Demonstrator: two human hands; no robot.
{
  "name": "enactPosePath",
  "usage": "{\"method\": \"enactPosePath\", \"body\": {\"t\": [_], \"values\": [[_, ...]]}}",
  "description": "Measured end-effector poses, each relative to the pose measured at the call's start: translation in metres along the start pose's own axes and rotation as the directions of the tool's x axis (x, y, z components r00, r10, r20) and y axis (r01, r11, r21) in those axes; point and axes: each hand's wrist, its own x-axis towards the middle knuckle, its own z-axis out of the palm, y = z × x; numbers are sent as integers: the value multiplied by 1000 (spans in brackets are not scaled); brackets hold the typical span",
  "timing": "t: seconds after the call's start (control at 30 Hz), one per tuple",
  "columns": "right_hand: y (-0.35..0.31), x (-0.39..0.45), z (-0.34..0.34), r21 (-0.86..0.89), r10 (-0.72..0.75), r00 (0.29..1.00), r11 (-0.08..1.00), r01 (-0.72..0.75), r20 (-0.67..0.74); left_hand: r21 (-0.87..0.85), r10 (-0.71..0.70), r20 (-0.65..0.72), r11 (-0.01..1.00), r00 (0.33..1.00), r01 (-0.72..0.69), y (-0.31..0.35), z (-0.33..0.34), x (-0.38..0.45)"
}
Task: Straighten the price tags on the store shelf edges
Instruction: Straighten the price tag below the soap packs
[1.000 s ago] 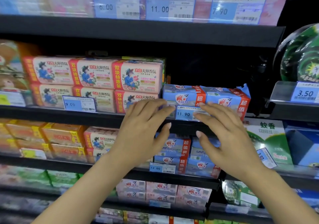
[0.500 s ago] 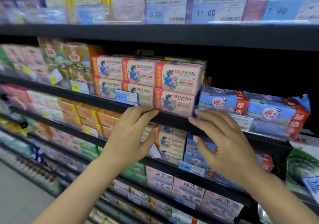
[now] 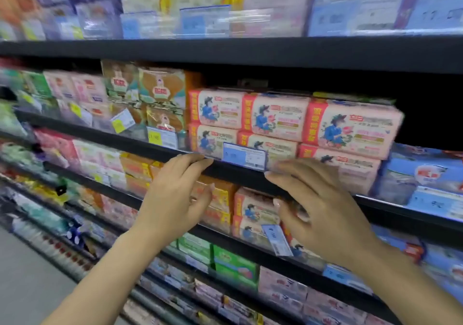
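A blue and white price tag [image 3: 244, 158] stands on the black shelf edge [image 3: 140, 146] in front of pink soap packs [image 3: 275, 119]. My left hand [image 3: 175, 196] reaches up with straight fingers, its fingertips touching the shelf edge just left of the tag. My right hand [image 3: 323, 207] is spread to the tag's right, fingertips at the shelf edge near the tag's lower right corner. Neither hand grips anything. On the shelf below, another blue tag [image 3: 276, 240] hangs tilted.
Yellow price tags [image 3: 161, 137] sit further left on the same edge, one of them [image 3: 122, 122] tilted. Blue soap packs [image 3: 426, 171] with a blue tag [image 3: 436, 203] lie to the right. More tags line the top shelf [image 3: 225, 49]. The floor [image 3: 27, 289] shows at lower left.
The view and both hands have shifted left along the shelf, from the blue soap packs' tag to the tag in front of the pink soap packs.
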Motion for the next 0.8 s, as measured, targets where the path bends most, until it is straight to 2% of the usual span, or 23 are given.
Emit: {"method": "enactPosePath", "body": {"t": [0.4,0.8], "values": [[-71,95,103,-13,60,998,998,-59,26,-18,63,49,998,997,-62,-178,-37,-9],[-97,143,143,69,28,999,997,-29,16,5,-5,47,1000,999,5,-231,-43,-15]]}}
